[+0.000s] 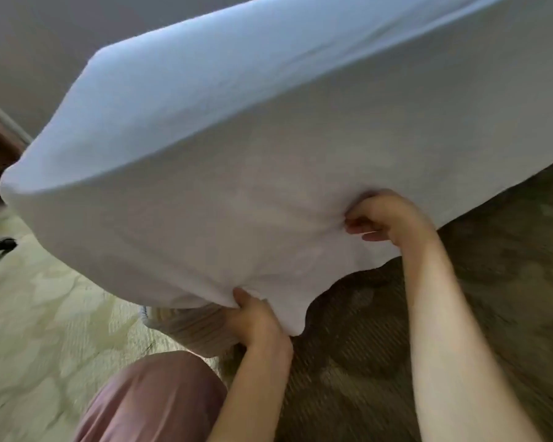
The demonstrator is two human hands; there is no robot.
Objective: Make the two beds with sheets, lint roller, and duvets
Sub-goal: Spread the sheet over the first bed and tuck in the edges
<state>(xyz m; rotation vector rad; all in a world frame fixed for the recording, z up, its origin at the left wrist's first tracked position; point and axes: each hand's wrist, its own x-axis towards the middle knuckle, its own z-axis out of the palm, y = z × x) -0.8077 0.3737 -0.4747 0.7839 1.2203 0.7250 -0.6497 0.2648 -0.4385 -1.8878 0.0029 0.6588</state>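
A white sheet [268, 148] is stretched over the near corner of the bed [192, 330] and covers its top and its near side, so it fills most of the view. The picture is blurred.

The left hand [256, 317] grips the sheet's lower edge just below the bed's corner. Its thumb lies on the front of the cloth and its fingers are curled under the hem, with a loose flap of sheet hanging beside the wrist. The right hand [383, 218] is higher up and further along the bed's side. Its fingers are curled into the sheet and bunch it into a tight knot of creases.

Under the hem, just left of the left hand, a strip of ribbed beige fabric shows on the bed's side.

A patterned carpet [45, 330] covers the floor, pale on the left and darker on the right. A pink trouser leg [154, 397] shows at the bottom. A small dark object [4, 243] lies on the carpet at the far left, too blurred to tell what it is. A grey wall [29, 43] stands behind the bed.
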